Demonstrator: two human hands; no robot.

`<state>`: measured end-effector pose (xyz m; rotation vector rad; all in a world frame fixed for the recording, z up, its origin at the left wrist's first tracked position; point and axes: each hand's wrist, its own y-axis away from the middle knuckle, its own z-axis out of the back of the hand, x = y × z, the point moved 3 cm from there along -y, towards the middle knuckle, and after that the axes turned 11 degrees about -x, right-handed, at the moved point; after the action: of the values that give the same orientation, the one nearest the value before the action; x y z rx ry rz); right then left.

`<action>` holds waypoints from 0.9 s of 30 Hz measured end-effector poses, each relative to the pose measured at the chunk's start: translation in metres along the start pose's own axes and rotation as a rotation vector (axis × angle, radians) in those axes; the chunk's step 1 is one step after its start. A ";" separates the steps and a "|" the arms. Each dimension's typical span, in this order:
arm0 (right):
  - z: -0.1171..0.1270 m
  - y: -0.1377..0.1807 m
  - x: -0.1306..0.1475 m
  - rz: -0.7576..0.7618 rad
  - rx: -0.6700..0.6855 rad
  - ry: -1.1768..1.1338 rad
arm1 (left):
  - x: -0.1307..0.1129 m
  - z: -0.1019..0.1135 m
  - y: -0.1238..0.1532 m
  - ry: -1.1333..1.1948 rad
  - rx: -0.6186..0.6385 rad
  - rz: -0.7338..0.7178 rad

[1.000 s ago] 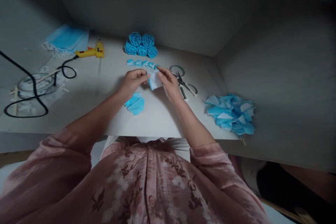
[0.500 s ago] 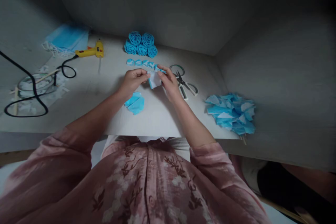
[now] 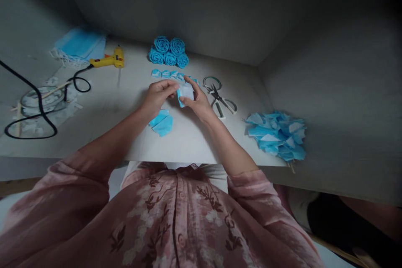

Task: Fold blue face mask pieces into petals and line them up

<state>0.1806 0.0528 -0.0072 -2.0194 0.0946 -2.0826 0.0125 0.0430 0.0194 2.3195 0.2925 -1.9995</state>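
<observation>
A small blue-and-white fabric piece [image 3: 187,92] is held up between my hands, its white side facing me and a blue edge on its left. My right hand [image 3: 198,99] grips it from the right, thumb on the near face. The fingers of my left hand [image 3: 161,95] pinch at its upper left edge. Behind my hands lies a row of small folded blue pieces [image 3: 165,74], partly covered by my right fingers. Cut blue fabric pieces [image 3: 161,123] lie flat on the table below my left hand. Scissors [image 3: 220,99] rest beside my right hand, blades apart.
Rolled blue fabric roses [image 3: 170,52] are stacked at the back. A roll of tape [image 3: 212,83] touches the scissors. A yellow glue gun [image 3: 108,60], blue face masks [image 3: 80,45] and a bowl of scraps [image 3: 42,99] with a black cord are left. Blue petals [image 3: 278,136] bunch at right.
My right thumb has moved down and left across the fabric piece, and my right hand has turned around it. The left hand stays at its left edge.
</observation>
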 end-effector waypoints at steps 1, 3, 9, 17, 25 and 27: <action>0.001 -0.001 0.000 0.014 -0.005 -0.001 | -0.001 0.000 -0.001 0.039 -0.010 0.021; 0.002 -0.003 -0.001 0.029 -0.019 0.005 | -0.001 0.001 -0.003 0.086 -0.018 0.069; 0.003 -0.005 0.000 0.018 -0.053 0.063 | 0.006 0.000 -0.004 -0.002 0.094 0.122; 0.003 -0.005 0.001 0.010 -0.053 0.034 | 0.011 0.001 -0.002 -0.074 0.099 0.050; 0.021 -0.009 0.013 0.147 -0.136 0.160 | 0.000 -0.001 0.000 -0.130 0.101 0.050; 0.021 -0.006 0.021 0.227 -0.121 0.180 | 0.000 -0.002 0.001 -0.178 0.096 0.043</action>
<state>0.2007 0.0569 0.0152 -1.7832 0.4695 -2.1511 0.0149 0.0421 0.0194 2.1585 0.1373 -2.2260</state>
